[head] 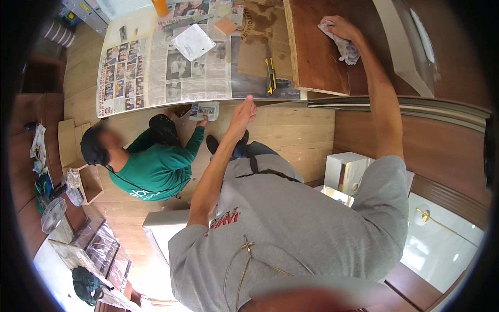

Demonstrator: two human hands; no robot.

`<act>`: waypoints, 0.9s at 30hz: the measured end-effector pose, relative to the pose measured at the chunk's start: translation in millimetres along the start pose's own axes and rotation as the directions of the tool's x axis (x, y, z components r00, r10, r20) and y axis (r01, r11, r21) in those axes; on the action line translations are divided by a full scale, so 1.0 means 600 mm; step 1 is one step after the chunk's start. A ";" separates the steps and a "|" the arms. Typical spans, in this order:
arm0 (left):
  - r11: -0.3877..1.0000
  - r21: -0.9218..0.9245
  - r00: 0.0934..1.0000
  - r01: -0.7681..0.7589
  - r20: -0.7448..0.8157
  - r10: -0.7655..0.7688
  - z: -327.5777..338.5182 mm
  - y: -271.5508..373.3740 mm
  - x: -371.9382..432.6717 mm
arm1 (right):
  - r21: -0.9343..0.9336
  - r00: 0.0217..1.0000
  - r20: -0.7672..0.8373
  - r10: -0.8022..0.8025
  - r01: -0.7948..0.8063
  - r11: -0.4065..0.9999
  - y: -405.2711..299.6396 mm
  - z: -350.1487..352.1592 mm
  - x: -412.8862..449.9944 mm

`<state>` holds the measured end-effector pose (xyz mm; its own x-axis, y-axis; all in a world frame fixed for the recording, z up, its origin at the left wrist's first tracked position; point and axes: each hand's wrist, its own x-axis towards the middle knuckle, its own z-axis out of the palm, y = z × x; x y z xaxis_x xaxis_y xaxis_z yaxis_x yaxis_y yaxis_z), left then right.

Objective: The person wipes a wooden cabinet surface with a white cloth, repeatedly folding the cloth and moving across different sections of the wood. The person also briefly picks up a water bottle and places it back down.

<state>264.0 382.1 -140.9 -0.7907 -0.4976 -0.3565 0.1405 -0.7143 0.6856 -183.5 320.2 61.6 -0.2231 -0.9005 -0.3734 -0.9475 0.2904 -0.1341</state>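
My right hand (340,28) grips a crumpled white cloth (347,50), which rests on a reddish-brown plywood board (319,50). The board's pale layered edge faces left. My left hand (245,117) hangs loosely closed by the front edge of the table, with nothing visible in it. Just beyond it lies a yellow and black utility knife (270,76), on newspaper and a stained sheet of cardboard (255,50).
Newspaper (160,78) covers the table, bearing a folded white paper (193,42), an orange-brown block (225,26) and an orange container (160,7). A person in a green shirt (156,171) crouches at left, one hand at a plastic tub (208,111). White boxes (345,171) stand at right.
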 end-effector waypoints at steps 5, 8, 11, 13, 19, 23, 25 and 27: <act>0.996 0.073 0.998 -0.055 -0.021 0.057 0.048 0.071 -0.008 | 0.242 0.944 -0.328 0.024 0.059 0.968 0.011 -0.008 -0.050; 0.960 0.206 0.982 -0.190 0.017 0.190 0.081 0.131 0.003 | 0.452 0.889 -0.398 0.228 -0.027 0.892 0.013 0.004 -0.081; 0.846 0.393 0.927 -0.361 0.048 0.373 0.139 0.183 0.051 | 0.627 0.859 -0.425 0.286 0.052 0.777 0.003 0.025 -0.117; 0.652 0.575 0.851 -0.494 0.165 0.498 0.183 0.214 0.103 | 0.615 0.781 -0.533 0.326 0.092 0.783 -0.020 0.046 -0.146; -0.110 0.870 0.728 -0.480 0.465 0.504 0.281 0.273 0.285 | 0.876 0.746 -0.454 0.488 0.272 0.399 -0.145 0.122 -0.319; -0.392 0.839 0.717 -0.377 0.533 0.449 0.307 0.268 0.354 | 0.939 0.776 -0.344 0.529 0.288 0.189 -0.202 0.167 -0.436; -0.478 0.820 0.743 -0.314 0.526 0.414 0.311 0.268 0.380 | 0.954 0.764 -0.298 0.572 0.262 0.147 -0.208 0.191 -0.476; -0.450 0.799 0.663 -0.398 0.590 0.461 0.307 0.264 0.400 | 0.959 0.760 -0.263 0.594 0.276 0.072 -0.199 0.213 -0.496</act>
<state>-13.5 240.3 -1.0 -0.8111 -0.3690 0.4538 -0.2245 0.9128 0.3410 25.5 595.1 71.2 -0.7930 -0.5970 -0.1217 0.0898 0.0832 -0.9925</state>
